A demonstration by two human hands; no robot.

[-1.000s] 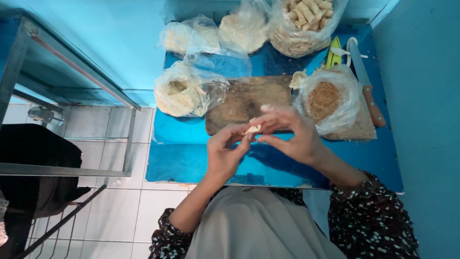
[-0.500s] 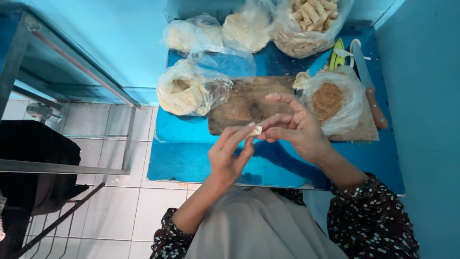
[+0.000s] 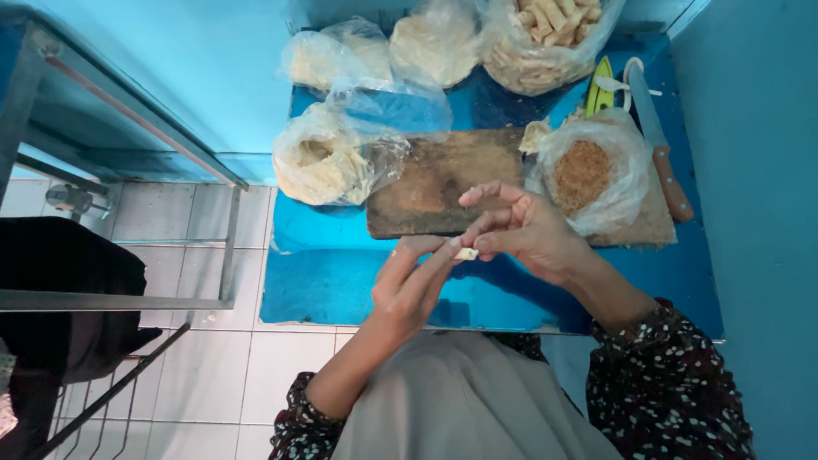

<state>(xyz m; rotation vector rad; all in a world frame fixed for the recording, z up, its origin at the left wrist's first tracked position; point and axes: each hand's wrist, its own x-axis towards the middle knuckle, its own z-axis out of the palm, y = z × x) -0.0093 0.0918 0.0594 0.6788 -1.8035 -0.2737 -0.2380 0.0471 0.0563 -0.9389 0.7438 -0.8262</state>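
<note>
**Small roll pinched over the blue table**

My left hand (image 3: pixel 409 285) and right hand (image 3: pixel 524 234) pinch a pale roll (image 3: pixel 465 253) between fingertips, above the table (image 3: pixel 341 281). A loose grip could drop it. One bag (image 3: pixel 588 170) holds brown crumbs; another bag (image 3: pixel 328 158) holds pale sheets; a third bag (image 3: pixel 545 34) holds finished rolls.

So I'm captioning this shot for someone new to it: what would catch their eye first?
Probably the two hands meeting mid-frame, the left hand and right hand pinching a small pale piece between their fingertips above the bright blue table. Behind them lies a worn wooden board, ringed by clear plastic bags of pale food, with a knife at the right.
</note>
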